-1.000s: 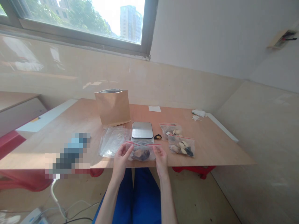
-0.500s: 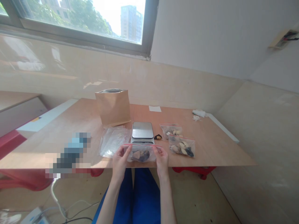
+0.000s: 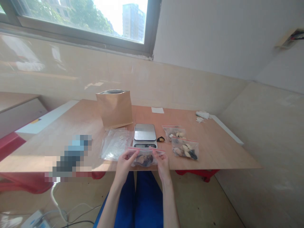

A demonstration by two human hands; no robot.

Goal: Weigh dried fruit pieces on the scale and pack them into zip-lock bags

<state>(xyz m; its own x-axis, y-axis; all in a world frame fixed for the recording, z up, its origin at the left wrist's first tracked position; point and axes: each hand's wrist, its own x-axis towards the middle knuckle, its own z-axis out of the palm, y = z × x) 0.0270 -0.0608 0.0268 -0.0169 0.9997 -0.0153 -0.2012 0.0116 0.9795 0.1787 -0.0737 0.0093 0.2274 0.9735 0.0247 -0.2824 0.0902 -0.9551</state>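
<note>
Between my hands, near the table's front edge, is a clear zip-lock bag (image 3: 143, 159) with a red strip along its top and brown and dark dried pieces inside. My left hand (image 3: 125, 161) pinches the strip on the left side, thumb on top. On the right side, my right hand (image 3: 162, 160) grips the same strip between thumb and fingers. Just behind the bag stands a digital kitchen scale (image 3: 144, 132) with a bare steel plate. A small dark dried piece (image 3: 161, 139) lies to the right of the scale.
Two filled zip-lock bags, a nearer one (image 3: 185, 148) and a farther one (image 3: 174, 131), lie at right. Flat clear bags (image 3: 116, 144) are stacked left of the scale, before an upright brown paper bag (image 3: 115, 109). A pixelated object (image 3: 72, 155) is farther left; white paper (image 3: 157, 110) lies behind.
Both hands have moved slightly closer together along the red strip. The bag now sits a little lower, and more of the scale's display shows above it.
</note>
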